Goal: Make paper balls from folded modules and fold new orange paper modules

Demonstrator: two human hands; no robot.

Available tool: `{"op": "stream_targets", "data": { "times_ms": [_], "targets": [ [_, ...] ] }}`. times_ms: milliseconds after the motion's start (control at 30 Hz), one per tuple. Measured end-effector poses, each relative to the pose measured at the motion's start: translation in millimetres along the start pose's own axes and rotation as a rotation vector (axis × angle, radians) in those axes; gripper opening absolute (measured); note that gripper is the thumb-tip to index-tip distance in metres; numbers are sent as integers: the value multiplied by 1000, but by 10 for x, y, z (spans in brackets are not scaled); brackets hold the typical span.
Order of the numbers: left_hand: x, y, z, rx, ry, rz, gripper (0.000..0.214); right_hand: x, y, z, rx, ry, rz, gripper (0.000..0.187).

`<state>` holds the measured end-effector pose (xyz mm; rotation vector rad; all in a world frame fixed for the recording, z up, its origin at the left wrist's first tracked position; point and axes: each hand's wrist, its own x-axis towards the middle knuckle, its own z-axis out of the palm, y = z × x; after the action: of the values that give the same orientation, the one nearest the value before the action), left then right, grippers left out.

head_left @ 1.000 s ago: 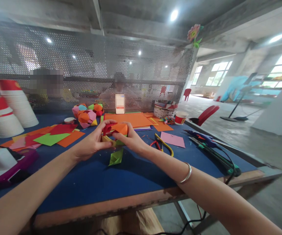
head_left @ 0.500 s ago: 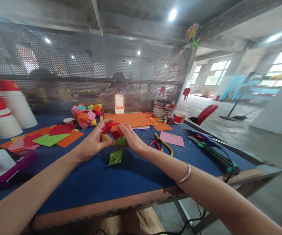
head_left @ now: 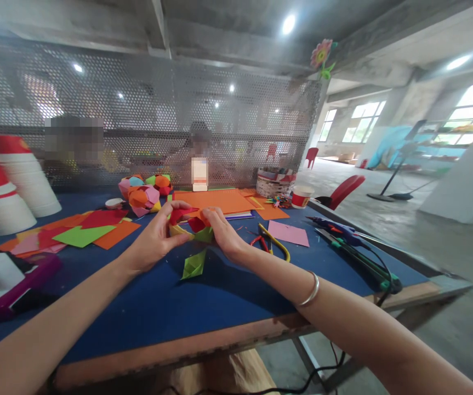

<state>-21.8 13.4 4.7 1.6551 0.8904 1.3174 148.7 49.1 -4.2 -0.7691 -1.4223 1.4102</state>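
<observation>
Between my two hands is an open, hollow folded-paper ball [head_left: 197, 224] in red, orange, yellow and green. My left hand [head_left: 156, 238] pinches its left side, thumb below on the yellow part and fingers above on the red. On the other side, the fingers of my right hand [head_left: 227, 236] curl over the orange and green parts and hide some of them. Just below the ball, a green folded paper piece [head_left: 194, 265] lies on the blue table top [head_left: 149, 312]. A silver bangle [head_left: 311, 288] circles my right wrist.
Pliers [head_left: 275, 242], a pink sheet [head_left: 289, 233], a glue gun [head_left: 337, 227] and a green-handled tool [head_left: 355, 260] lie right. Coloured sheets [head_left: 84, 233], paper cups [head_left: 34, 178] and a purple device [head_left: 26, 285] stand left. Finished paper balls [head_left: 143, 197] sit behind, before a mesh screen [head_left: 236, 126].
</observation>
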Motion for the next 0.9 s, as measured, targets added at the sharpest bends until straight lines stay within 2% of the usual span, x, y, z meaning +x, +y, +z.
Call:
{"op": "stream_targets", "data": {
  "times_ms": [267,567,900],
  "targets": [
    [-18,-7,-16,58,-15,12,55,6,4,0,-8,26,-11,21],
    [-22,-11,-26,155,-1,-12,73,29,52,-11,8,-1,-26,20],
    [-6,-61,-31,208,87,37,67,48,68,-24,2,46,-56,23]
  ]
}}
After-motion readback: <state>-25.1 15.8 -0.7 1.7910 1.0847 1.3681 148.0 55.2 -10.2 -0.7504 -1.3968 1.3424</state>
